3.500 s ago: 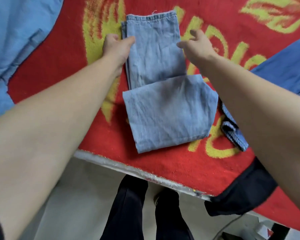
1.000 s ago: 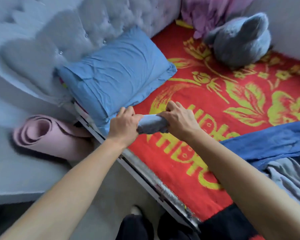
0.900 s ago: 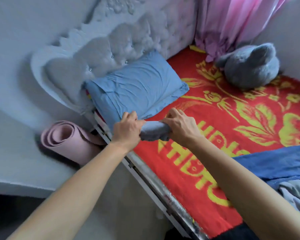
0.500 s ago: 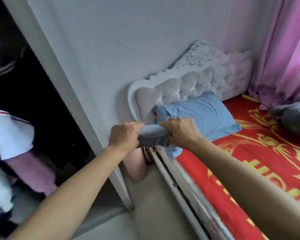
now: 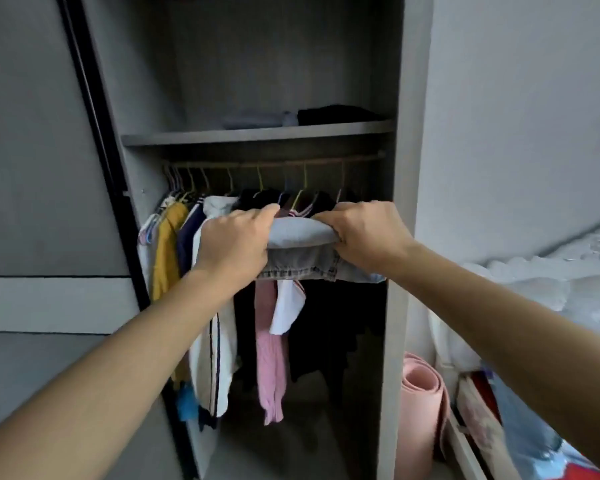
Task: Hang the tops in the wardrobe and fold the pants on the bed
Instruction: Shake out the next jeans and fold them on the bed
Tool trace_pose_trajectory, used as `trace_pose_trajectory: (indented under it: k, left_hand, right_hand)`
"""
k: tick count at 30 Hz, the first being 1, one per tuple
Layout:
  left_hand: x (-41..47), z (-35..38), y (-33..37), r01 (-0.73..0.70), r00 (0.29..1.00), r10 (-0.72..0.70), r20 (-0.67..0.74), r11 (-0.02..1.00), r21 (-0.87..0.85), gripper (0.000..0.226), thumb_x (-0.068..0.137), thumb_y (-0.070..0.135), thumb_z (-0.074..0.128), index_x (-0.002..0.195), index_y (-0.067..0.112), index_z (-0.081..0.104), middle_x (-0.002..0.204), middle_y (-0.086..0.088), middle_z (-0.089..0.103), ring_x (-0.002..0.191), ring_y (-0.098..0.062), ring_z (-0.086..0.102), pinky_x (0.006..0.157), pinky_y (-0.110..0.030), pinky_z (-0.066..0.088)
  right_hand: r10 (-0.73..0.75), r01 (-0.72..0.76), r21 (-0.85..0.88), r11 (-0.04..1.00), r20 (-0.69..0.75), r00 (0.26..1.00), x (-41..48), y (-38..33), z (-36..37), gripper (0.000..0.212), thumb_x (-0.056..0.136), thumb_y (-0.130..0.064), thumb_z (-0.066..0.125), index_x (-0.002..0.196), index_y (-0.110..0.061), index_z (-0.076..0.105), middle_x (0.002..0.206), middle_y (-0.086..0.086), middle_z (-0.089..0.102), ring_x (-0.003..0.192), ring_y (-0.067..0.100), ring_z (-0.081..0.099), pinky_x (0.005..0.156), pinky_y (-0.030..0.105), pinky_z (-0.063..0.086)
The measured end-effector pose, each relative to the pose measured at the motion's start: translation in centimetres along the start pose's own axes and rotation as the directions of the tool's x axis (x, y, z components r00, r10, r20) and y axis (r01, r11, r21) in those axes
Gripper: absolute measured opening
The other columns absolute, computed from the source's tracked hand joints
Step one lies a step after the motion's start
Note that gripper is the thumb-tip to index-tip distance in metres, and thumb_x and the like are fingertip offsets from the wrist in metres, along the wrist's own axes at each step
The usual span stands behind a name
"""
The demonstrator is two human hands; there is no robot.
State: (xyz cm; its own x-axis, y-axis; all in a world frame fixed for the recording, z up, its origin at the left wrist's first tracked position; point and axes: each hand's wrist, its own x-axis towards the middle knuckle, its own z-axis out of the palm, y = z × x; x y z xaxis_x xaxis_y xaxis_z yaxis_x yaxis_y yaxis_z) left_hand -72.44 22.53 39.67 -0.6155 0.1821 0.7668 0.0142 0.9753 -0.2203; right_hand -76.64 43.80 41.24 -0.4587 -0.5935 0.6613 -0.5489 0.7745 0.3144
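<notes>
Folded light-blue jeans [image 5: 302, 251] are held up in front of the open wardrobe [image 5: 399, 237]. My left hand [image 5: 232, 244] grips their left end and my right hand [image 5: 364, 237] grips their right end. The bundle is level with the hanging clothes, below the shelf [image 5: 257, 136]. Several tops [image 5: 212, 306] hang on hangers from the rail [image 5: 274, 163]: yellow, navy, white, pink and dark ones. On the shelf lie folded grey clothes [image 5: 253, 120] and a folded black garment [image 5: 336, 115].
The sliding wardrobe door [image 5: 49, 202] stands at the left. A rolled pink mat [image 5: 420, 410] leans beside the wardrobe's right wall. The bed's white headboard [image 5: 551, 282] and blue pillow [image 5: 527, 434] are at the lower right.
The view swung left from the bed to the wardrobe. Both hands kept their grip on the folded jeans and carried them up in front of the hanging clothes.
</notes>
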Motion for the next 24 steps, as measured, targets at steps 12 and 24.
trace_pose_trajectory:
  k: [12, 24]
  left_hand:
    - [22.9, 1.5, -12.0, 0.044, 0.899, 0.063, -0.434, 0.972, 0.231, 0.058, 0.080, 0.015, 0.067, 0.136, 0.023, 0.052, 0.116, -0.008, 0.066, 0.100, -0.037, 0.063, 0.070, -0.043, 0.045]
    - [42.0, 9.8, -22.5, 0.027, 0.918, 0.111, -0.381, 0.941, 0.338, 0.046, 0.081, 0.022, 0.065, 0.125, 0.030, 0.054, 0.111, -0.005, 0.066, 0.099, -0.037, 0.063, 0.069, -0.041, 0.039]
  right_hand:
    - [-0.088, -0.003, -0.209, 0.978, -0.424, 0.902, 23.8, 8.4, -0.6, 0.035, 0.088, -0.032, 0.060, 0.122, -0.032, 0.065, 0.105, 0.004, 0.067, 0.096, 0.034, 0.064, 0.073, 0.040, 0.044]
    - [-0.047, -0.055, -0.224, 0.973, -0.428, 0.902, 44.7, 15.9, 6.8, 0.027, 0.085, -0.035, 0.061, 0.111, -0.037, 0.066, 0.097, 0.005, 0.068, 0.091, 0.037, 0.064, 0.066, 0.038, 0.039]
